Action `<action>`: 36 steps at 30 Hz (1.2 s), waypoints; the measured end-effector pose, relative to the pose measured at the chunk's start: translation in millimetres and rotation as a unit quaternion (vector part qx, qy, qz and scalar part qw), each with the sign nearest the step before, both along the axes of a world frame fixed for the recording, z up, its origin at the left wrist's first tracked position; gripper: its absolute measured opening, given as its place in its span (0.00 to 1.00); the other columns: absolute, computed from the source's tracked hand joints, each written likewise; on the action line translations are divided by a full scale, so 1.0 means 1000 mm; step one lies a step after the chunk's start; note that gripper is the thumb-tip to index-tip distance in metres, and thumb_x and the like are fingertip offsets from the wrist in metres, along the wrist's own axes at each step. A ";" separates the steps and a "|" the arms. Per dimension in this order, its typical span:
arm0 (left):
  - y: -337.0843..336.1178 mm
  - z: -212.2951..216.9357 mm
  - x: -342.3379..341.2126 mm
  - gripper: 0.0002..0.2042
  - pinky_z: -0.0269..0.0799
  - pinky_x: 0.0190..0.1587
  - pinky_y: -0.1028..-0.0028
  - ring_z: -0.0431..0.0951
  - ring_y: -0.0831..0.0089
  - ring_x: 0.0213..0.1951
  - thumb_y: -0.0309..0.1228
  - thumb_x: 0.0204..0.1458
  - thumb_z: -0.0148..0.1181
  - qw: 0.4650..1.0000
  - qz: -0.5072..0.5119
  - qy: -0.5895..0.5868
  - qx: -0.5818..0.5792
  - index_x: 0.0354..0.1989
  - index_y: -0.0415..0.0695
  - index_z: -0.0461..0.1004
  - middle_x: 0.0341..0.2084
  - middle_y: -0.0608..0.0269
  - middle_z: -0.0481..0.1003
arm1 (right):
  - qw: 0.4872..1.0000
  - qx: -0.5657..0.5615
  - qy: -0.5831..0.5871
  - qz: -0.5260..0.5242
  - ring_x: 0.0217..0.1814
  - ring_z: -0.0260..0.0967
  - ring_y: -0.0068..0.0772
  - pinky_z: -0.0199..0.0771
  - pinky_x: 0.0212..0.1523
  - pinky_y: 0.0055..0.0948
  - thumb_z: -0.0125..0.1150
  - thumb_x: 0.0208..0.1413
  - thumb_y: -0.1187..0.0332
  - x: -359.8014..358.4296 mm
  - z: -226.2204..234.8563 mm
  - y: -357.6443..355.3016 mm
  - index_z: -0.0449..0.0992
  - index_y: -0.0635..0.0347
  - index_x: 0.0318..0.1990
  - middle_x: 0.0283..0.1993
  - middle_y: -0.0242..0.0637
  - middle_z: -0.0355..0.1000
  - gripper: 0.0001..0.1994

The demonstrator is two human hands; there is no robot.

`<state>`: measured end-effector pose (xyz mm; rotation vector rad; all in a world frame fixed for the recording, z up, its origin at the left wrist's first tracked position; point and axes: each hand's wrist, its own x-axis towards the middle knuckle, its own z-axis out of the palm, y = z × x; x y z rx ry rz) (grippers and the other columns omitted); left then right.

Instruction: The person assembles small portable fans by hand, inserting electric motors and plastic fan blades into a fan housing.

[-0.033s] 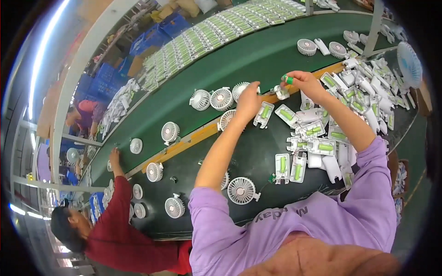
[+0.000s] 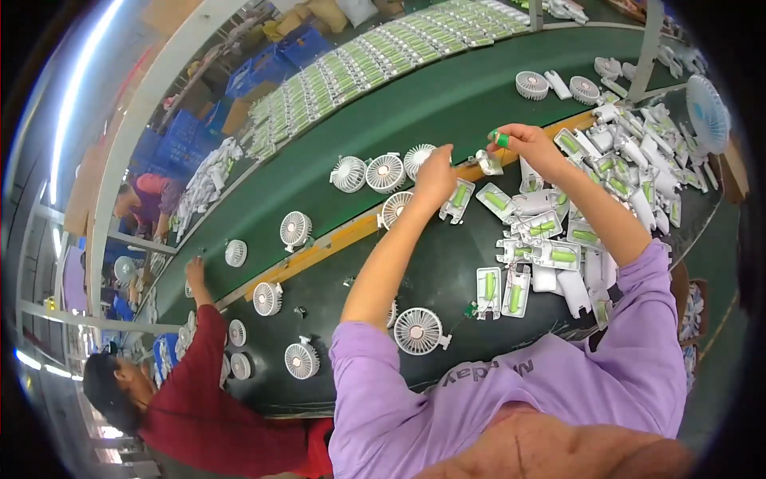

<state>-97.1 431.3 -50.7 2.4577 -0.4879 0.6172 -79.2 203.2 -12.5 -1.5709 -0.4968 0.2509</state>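
My left hand point(image 2: 436, 177) is over the yellow edge strip, right beside a white fan head point(image 2: 418, 160). Its fingers are bent and partly turned from view, so any grip is hidden. To the right, my right hand point(image 2: 530, 147) is raised with thumb and forefinger pinched together. A green band point(image 2: 501, 140) shows at its fingertips; whether it is worn or held is unclear. Just below those fingertips sits a small white plastic part point(image 2: 489, 163). Between and below my hands lie open white handle shells point(image 2: 495, 199) with green battery cells inside.
Handle shells point(image 2: 638, 164) are heaped at the right. Several fan heads point(image 2: 419, 330) lie on the dark table and the green belt point(image 2: 471, 96). Rows of green-celled shells point(image 2: 359, 72) fill the far side. A co-worker in a red sleeve point(image 2: 209, 339) reaches in at left.
Very little differs. My left hand has shifted slightly right, and the co-worker's head has moved a little left. My right hand stays in place.
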 end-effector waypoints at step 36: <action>-0.037 0.060 -0.062 0.08 0.70 0.31 0.80 0.74 0.79 0.27 0.21 0.54 0.45 0.886 -0.176 0.208 -0.374 0.43 0.36 0.63 0.30 0.59 0.75 | 0.998 -0.047 -0.046 -0.017 0.28 0.63 0.13 0.62 0.29 0.16 0.53 0.52 0.69 -0.058 0.039 0.006 0.71 0.65 0.36 0.26 0.28 0.70 0.08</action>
